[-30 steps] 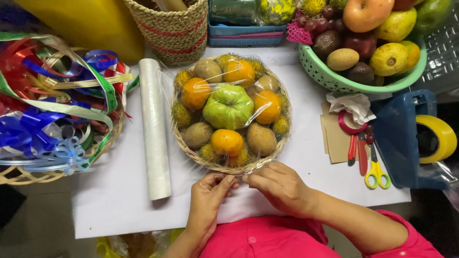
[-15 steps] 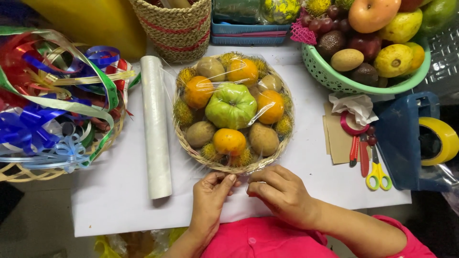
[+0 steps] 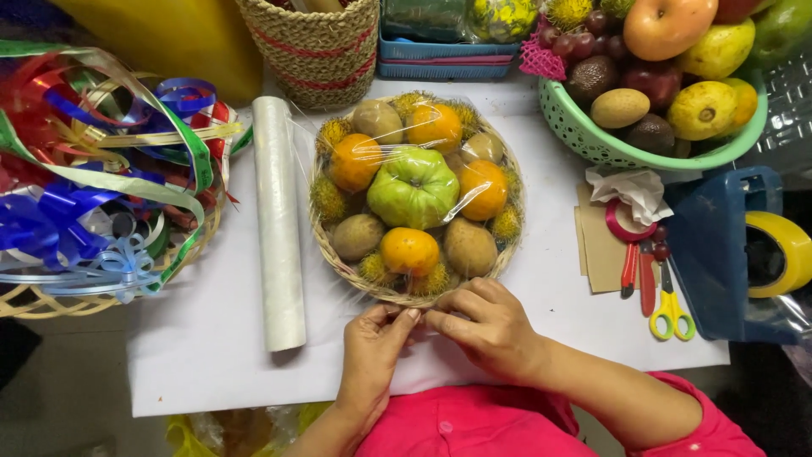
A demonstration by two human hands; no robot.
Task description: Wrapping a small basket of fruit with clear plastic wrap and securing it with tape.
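Observation:
A round woven fruit basket sits mid-table, filled with a green apple-like fruit, oranges, brown fruits and spiky yellow fruits, all covered by clear plastic film. My left hand and my right hand meet at the basket's near rim, fingertips pinching the film's edge together there. A roll of clear wrap lies left of the basket, with film stretching from it over the fruit.
A basket of coloured ribbons stands at left. A green bowl of mixed fruit is at back right, a woven basket at back. Scissors, a cutter, brown cards, a blue tape dispenser and yellow tape lie at right.
Both hands stay at the basket's near rim; the fingers have drawn closer together on the film edge. The view shifted slightly.

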